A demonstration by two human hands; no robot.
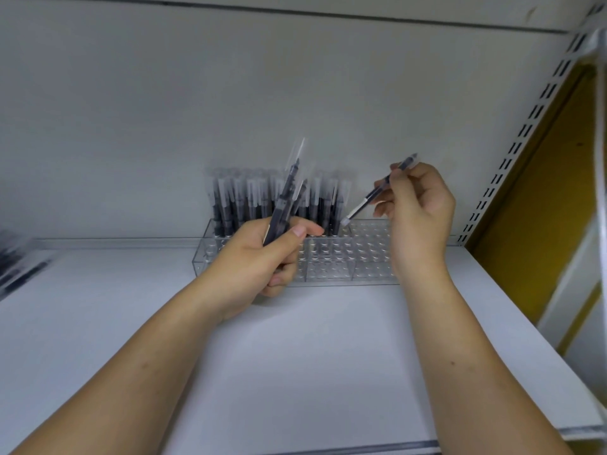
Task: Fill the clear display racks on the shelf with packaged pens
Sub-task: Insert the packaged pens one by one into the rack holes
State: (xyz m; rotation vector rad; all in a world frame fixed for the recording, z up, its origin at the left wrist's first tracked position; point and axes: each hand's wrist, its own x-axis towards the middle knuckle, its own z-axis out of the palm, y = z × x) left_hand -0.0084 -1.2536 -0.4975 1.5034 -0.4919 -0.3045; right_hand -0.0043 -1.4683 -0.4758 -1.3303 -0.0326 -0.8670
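Note:
A clear display rack (331, 270) with rows of round holes stands on the white shelf (295, 356) against the back wall. Several packaged dark pens (249, 205) stand upright in its back left rows; the front and right holes hold nothing. My left hand (262, 261) grips a small bunch of packaged pens (285, 198) in front of the rack's left half, their ends pointing up. My right hand (417, 218) pinches one packaged pen (371, 195), tilted, its lower white end just above the rack's back right part.
A slotted metal upright (525, 133) runs up the shelf's right side, with a yellow panel (542, 205) beyond it. Dark packaged items (16, 267) lie blurred at the shelf's far left edge. Another shelf edge (295, 11) runs overhead.

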